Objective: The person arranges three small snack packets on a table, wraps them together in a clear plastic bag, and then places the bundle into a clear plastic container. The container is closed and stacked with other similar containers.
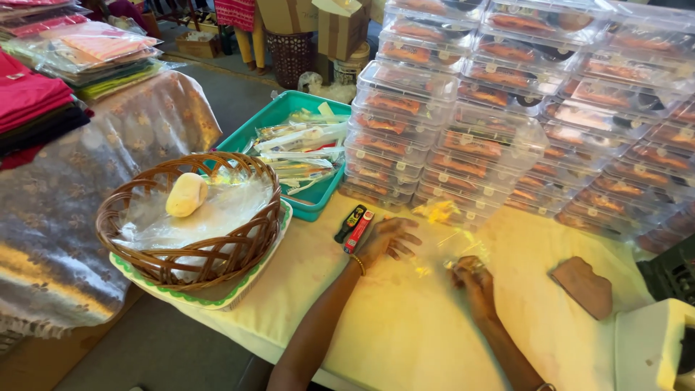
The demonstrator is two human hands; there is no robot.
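Observation:
My left hand [388, 240] lies flat with its fingers spread on a clear plastic wrapper [441, 242] on the pale yellow table [405, 326]. My right hand [472, 279] pinches the same wrapper near a small yellowish item inside it. A bangle sits on my left wrist. Two lighters, a black one [349, 223] and a red one [359, 230], lie just left of my left hand.
A brown wicker basket [250, 242] lined with plastic holds a pale oval lump [186, 194]. A teal tray [318, 203] holds packets. Stacked clear boxes [521, 116] fill the back right. A brown pad [585, 286] and a white device [651, 347] lie right. Folded fabrics [43, 101] are left.

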